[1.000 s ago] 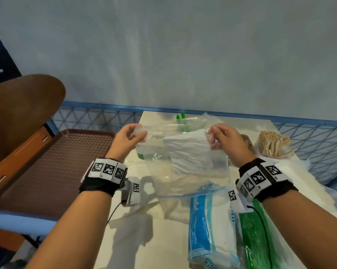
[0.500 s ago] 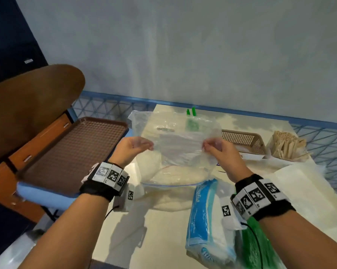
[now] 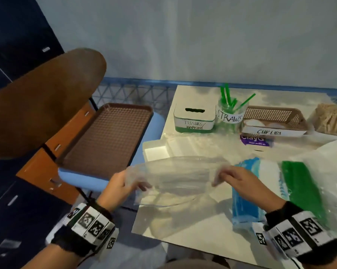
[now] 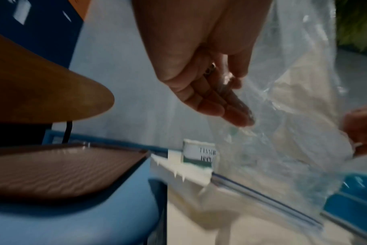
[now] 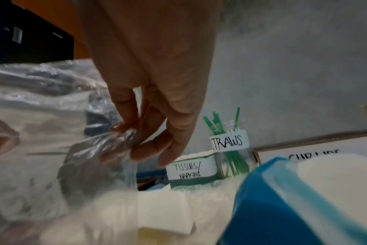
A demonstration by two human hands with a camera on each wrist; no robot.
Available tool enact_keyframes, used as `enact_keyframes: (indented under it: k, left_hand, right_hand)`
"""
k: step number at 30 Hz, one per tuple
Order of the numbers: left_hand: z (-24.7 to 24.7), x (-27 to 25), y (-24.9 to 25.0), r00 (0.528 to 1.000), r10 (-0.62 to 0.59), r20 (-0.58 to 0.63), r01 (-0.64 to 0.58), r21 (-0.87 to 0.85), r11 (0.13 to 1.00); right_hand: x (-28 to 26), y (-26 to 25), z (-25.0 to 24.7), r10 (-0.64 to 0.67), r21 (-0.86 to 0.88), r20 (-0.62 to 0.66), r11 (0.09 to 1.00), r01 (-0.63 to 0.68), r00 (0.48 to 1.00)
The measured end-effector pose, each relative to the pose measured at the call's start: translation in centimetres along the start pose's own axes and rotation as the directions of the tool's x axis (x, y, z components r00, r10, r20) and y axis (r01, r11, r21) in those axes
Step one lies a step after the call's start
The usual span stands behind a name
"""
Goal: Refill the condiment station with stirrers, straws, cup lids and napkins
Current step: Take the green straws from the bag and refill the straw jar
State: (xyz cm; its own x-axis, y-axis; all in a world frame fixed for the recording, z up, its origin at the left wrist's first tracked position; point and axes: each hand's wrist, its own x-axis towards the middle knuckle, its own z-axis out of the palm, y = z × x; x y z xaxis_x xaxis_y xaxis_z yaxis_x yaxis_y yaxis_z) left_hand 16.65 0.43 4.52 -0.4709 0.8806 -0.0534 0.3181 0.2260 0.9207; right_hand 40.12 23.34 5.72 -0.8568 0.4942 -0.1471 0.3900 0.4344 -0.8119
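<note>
Now, bag: a clear plastic bag (image 3: 175, 177) was stretched flat between both hands above the near part of the white table (image 3: 192, 226).
Left hand: the left hand (image 3: 121, 186) pinched the bag's left edge between thumb and fingers.
Right hand: the right hand (image 3: 239, 180) pinched the bag's right edge, fingertips (image 5: 140, 149) curled into the film.
Station: at the table's far edge stood, left to right, the tissue box (image 3: 194, 119) labelled TISSUES/NAPKINS, the jar (image 3: 229, 117) labelled STRAWS with green straws (image 3: 227, 97) in it, the basket (image 3: 274, 121) labelled CUP LIDS, and a heap of wooden stirrers (image 3: 331, 118).
Supplies: a blue packet (image 3: 247, 191) and a green packet (image 3: 301, 187) lay just beside the right hand.
Side: a brown tray (image 3: 105, 140) sat left of the table.
</note>
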Motion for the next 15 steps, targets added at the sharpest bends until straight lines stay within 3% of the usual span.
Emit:
enact_keyframes:
  k: [4, 9, 11, 13, 15]
  left_hand:
    - [1.9, -2.4, -3.5, 0.979, -0.204, 0.005, 0.204, 0.0, 0.979]
    - [2.7, -2.0, -6.0, 0.962, -0.274, 0.01, 0.264, 0.239, 0.934]
    - [2.5, -1.0, -5.1, 0.974, -0.227, -0.012, 0.223, 0.234, 0.946]
    - [1.9, 0.5, -3.2, 0.992, -0.106, -0.065, 0.115, 0.157, 0.981]
    - [1.3, 1.3, -0.8, 0.99, 0.052, -0.134, -0.039, 0.097, 0.995]
  right_hand:
    - [-1.3, 2.1, 3.6, 0.155, -0.087, 0.165, 0.986, -0.142, 0.974]
    - [-1.2, 3.8, 6.2, 0.308, -0.194, 0.177, 0.942, -0.273, 0.935]
    - [-0.7, 3.6, 5.8, 0.327, -0.15, 0.06, 0.937, -0.315, 0.943]
    - [-0.3, 2.7, 4.3, 0.23, -0.129, -0.155, 0.959, -0.251, 0.961]
    - [-0.7, 0.7, 2.5, 0.078, -0.082, -0.403, 0.989, -0.121, 0.912]
